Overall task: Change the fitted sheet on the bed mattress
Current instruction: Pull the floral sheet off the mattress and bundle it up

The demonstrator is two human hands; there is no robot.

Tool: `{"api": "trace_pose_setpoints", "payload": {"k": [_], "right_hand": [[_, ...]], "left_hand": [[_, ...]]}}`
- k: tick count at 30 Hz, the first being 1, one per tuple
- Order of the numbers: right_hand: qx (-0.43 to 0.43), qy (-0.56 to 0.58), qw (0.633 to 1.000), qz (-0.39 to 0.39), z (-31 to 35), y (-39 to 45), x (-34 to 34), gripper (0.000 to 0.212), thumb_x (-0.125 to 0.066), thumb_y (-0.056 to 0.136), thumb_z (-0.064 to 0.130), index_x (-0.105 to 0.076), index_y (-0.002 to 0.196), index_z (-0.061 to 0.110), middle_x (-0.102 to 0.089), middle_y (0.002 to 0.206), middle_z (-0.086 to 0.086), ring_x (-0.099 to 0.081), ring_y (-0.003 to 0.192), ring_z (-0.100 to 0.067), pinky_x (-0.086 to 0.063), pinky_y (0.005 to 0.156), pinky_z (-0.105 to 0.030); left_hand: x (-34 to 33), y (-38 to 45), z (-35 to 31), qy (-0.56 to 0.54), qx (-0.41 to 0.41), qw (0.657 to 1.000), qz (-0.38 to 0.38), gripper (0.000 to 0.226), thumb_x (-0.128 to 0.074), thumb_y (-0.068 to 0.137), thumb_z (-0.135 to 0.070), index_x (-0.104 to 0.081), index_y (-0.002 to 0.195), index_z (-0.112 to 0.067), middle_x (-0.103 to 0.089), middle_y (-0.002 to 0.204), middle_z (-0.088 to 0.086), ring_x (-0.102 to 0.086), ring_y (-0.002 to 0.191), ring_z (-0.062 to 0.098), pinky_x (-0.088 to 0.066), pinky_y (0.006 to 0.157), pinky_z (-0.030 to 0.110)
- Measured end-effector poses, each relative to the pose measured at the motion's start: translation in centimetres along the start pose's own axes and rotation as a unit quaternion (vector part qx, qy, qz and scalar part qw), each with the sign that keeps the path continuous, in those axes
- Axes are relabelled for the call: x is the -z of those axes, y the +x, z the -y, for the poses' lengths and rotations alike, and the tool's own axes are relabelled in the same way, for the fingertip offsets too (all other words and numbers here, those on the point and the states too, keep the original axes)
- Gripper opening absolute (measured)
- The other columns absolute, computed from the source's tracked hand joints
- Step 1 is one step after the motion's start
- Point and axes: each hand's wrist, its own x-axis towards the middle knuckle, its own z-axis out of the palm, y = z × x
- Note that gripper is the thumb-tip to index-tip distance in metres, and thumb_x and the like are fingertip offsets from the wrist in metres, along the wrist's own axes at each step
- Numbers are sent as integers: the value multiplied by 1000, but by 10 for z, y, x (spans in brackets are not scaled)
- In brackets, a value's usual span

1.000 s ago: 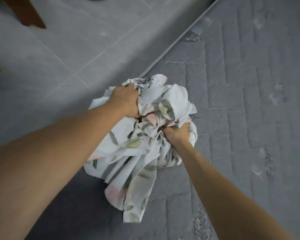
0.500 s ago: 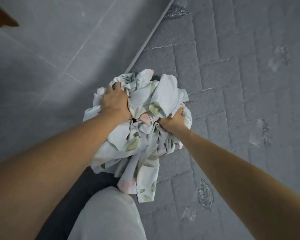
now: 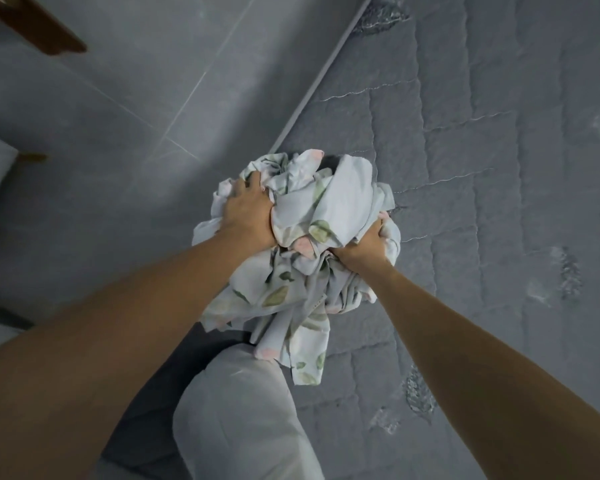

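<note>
Both hands are seen clenched on a bundled sheet (image 3: 302,244): the left hand (image 3: 248,211) is dug into its left side with fingers spread and curled into the cloth, and the right hand (image 3: 366,245) is gripped round its lower right folds. The sheet, pale with green leaves and pink blotches, is gathered into a crumpled ball, and a loose tail is left hanging toward the person's raised knee (image 3: 243,410), which is clad in light trousers. The bundle is held over the near edge of a bare mattress (image 3: 482,202); whether it is touching the surface cannot be told. The mattress is covered in grey quilted fabric, stitched in a brick-like pattern with small embroidered leaf motifs, and is bordered by a pale piped edge. Grey tiled floor (image 3: 136,98) with thin light grout lines is seen beside the mattress on the left. A brown wooden piece (image 3: 39,26) is visible at the upper left corner, and a pale object is cut off at the left edge.
</note>
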Motion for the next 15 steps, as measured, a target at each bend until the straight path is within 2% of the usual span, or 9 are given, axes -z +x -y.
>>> {"api": "trace_pose_setpoints", "payload": {"k": [2,4,6,10,11,13,15], "right_hand": [[-3,19,1000,-3,1,0,0,130,-74,61,62,-13,164,10,-33,165,-8,-37,151,-29,-33,119,-32],[4,19,1000,4,3,-3,1,132,-75,61,60,-10,165,11,-28,168,-8,-33,153,-28,-28,119,-30],[14,24,1000,1,3,-3,-1,134,-72,62,66,-8,166,11,-24,170,-8,-29,155,-27,-24,120,-27],[1,29,999,-19,-5,4,-8,137,-55,60,82,-7,167,12,-19,172,-9,-23,158,-29,-18,128,-34],[1,29,999,-16,0,1,-6,134,-56,62,82,-4,167,17,-14,174,-8,-18,160,-28,-16,130,-36],[20,37,999,-22,10,-4,-4,117,-64,75,68,3,162,26,-6,175,-6,-9,161,-25,-10,131,-41],[38,35,998,-41,10,-3,-2,105,-66,87,55,6,158,27,-4,172,-2,-4,160,-19,-3,132,-37]], "left_hand": [[1,2,4,7,-9,1000,17,106,-70,78,-68,-27,162,-18,-28,156,16,-33,141,46,-29,121,58],[1,3,5,14,-9,999,27,105,-71,80,-63,-24,163,-18,-27,157,18,-32,141,46,-27,122,58],[-1,4,8,12,-20,1000,15,102,-73,80,-59,-28,161,-17,-31,152,17,-36,135,46,-34,117,58],[1,4,8,-6,-27,999,23,101,-78,76,-61,-32,157,-20,-33,145,12,-38,128,42,-49,100,53],[2,3,8,-8,-26,999,25,101,-78,76,-61,-31,157,-21,-32,145,12,-37,129,41,-49,99,52],[3,1,8,-5,-29,999,26,104,-80,74,-61,-34,156,-17,-31,147,12,-36,129,40,-49,102,51],[8,2,7,4,-38,999,34,112,-84,68,-66,-37,154,-12,-30,147,12,-36,130,40,-50,104,51]]}}
